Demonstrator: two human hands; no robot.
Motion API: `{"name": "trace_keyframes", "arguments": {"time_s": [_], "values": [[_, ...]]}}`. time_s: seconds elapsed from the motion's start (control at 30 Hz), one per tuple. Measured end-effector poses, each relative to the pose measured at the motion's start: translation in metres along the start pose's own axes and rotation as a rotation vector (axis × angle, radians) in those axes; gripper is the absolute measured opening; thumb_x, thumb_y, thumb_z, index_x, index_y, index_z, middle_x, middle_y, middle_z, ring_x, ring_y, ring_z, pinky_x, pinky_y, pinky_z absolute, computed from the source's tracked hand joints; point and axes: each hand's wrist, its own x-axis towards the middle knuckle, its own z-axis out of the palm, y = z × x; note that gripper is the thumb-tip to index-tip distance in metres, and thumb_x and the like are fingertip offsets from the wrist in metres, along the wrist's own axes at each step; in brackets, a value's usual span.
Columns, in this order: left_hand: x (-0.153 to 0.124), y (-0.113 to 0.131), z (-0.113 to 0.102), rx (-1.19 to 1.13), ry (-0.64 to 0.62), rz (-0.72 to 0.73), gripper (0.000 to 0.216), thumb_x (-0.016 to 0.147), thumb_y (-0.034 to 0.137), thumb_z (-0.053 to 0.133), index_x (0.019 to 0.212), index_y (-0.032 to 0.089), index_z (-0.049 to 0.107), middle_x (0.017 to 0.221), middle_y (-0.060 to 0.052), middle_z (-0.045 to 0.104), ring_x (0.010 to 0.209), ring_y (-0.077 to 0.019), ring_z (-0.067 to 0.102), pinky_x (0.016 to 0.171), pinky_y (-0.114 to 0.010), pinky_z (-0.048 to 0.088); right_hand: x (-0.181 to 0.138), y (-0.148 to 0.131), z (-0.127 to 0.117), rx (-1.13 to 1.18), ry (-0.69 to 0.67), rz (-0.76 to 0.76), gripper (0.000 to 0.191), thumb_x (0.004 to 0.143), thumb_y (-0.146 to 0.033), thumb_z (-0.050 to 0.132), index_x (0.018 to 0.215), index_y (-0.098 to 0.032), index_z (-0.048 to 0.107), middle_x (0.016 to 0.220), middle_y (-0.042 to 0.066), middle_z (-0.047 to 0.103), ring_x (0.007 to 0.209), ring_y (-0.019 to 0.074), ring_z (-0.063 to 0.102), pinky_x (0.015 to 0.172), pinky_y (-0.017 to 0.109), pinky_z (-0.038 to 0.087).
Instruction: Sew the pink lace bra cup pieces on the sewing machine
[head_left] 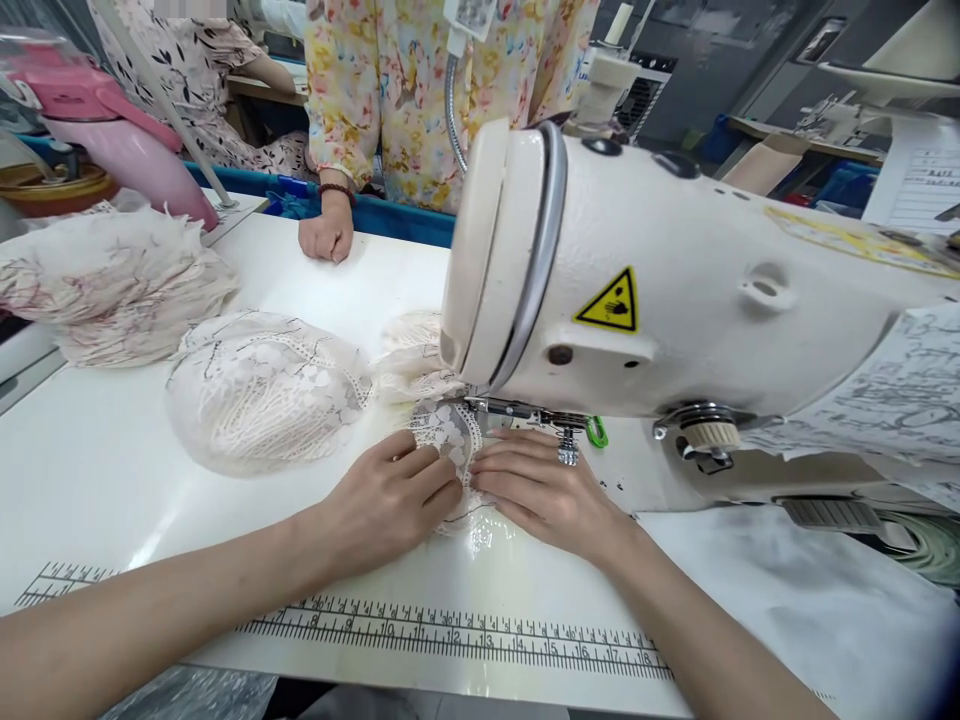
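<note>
A white lace piece [450, 430] with a scalloped edge lies under the needle area of a white sewing machine [645, 230]. My left hand [397, 500] is closed at its left side, with the fingers curled and pinching the lace. My right hand [544, 490], wearing a ring, rests with its fingers stretched flat on the right edge of the lace. Joined cup-shaped lace [262, 400] spreads to the left on the white table [187, 520]. The needle tip and the fabric directly beneath the machine head are hidden.
A heap of pale lace fabric [120, 285] sits at the left, near a pink bottle [127, 160]. Across the table another person's fist [326, 235] rests on the edge. A printed ruler [480, 640] runs along the front. A green clip [596, 431] is by the machine.
</note>
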Motion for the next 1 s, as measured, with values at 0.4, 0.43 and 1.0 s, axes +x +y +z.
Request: {"name": "trace_keyframes", "arguments": {"time_s": [0.4,0.43,1.0], "values": [[-0.004,0.002,0.007,-0.13,-0.074,-0.07,0.029,0.079,0.001,0.038,0.1,0.008,0.056,0.113,-0.015,0.067,0.108,-0.0237,0.064,0.088,-0.035,0.059,0.001,-0.004,0.0,-0.087,0.05,-0.015,0.018,0.091,-0.007,0.051,0.097,-0.017,0.064,0.09,0.002,0.073,0.09,0.0144,0.069,0.086,0.029,0.057],[-0.003,0.002,0.007,-0.132,-0.079,-0.071,0.029,0.079,0.001,0.038,0.102,0.008,0.055,0.113,-0.015,0.067,0.109,-0.0239,0.064,0.087,-0.035,0.059,0.0,-0.004,0.0,-0.096,0.05,-0.013,0.017,0.091,-0.008,0.051,0.098,-0.017,0.064,0.091,0.003,0.073,0.089,0.0146,0.069,0.086,0.029,0.057],[-0.001,0.0,0.009,-0.132,-0.129,-0.074,0.022,0.088,0.008,0.044,0.107,0.005,0.055,0.118,-0.018,0.064,0.113,-0.0263,0.062,0.091,-0.037,0.058,-0.001,-0.004,0.002,-0.145,0.053,0.021,0.015,0.093,-0.014,0.052,0.095,-0.016,0.067,0.093,0.004,0.073,0.088,0.0145,0.069,0.078,0.027,0.057]]}}
